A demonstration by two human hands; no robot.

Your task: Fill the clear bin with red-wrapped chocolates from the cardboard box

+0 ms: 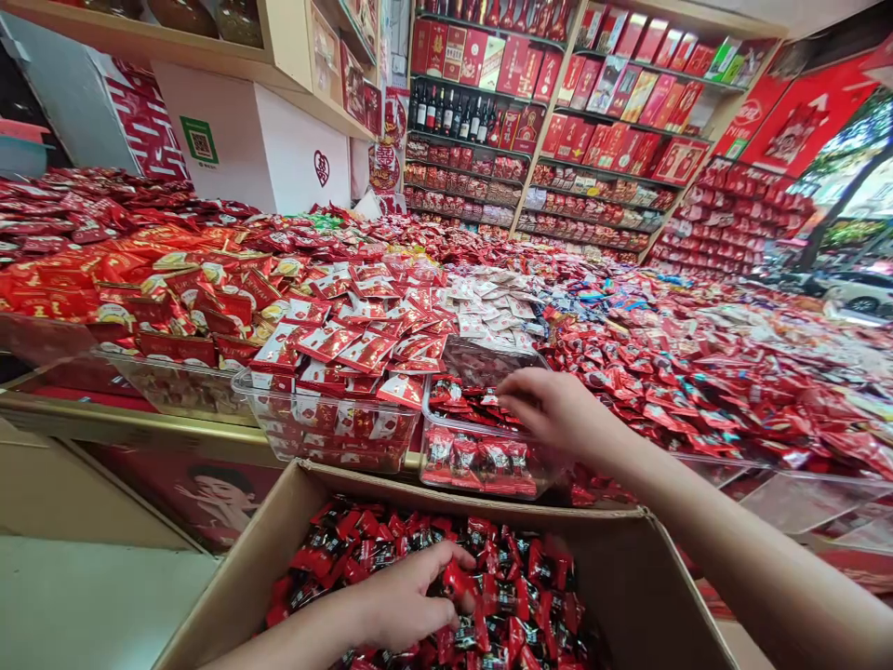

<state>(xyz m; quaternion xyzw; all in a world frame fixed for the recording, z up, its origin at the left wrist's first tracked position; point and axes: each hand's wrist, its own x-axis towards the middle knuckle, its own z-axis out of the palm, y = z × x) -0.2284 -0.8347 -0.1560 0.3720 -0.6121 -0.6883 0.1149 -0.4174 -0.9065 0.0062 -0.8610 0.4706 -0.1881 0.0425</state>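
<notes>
A cardboard box (446, 498) holds a heap of small red-and-black wrapped candies (380, 554). My left hand (401, 596) reaches into it, thumb and fingers closed around a red wrapped candy (457, 584). Just beyond the box stands a clear plastic bin (481, 430) with the same kind of candies lined up against its front wall. Over that bin's right side, my right hand (548, 405) curls its fingers down onto the candies inside. What those fingers hold, if anything, is hidden.
Left of that bin, another clear bin (327, 423) is piled with red-and-white packets (369, 349). White packets (492, 307) lie behind. Heaps of red sweets (670, 372) spread rightward. Shelves (516, 195) of boxes and bottles line the back wall. A gold counter edge (139, 423) runs left.
</notes>
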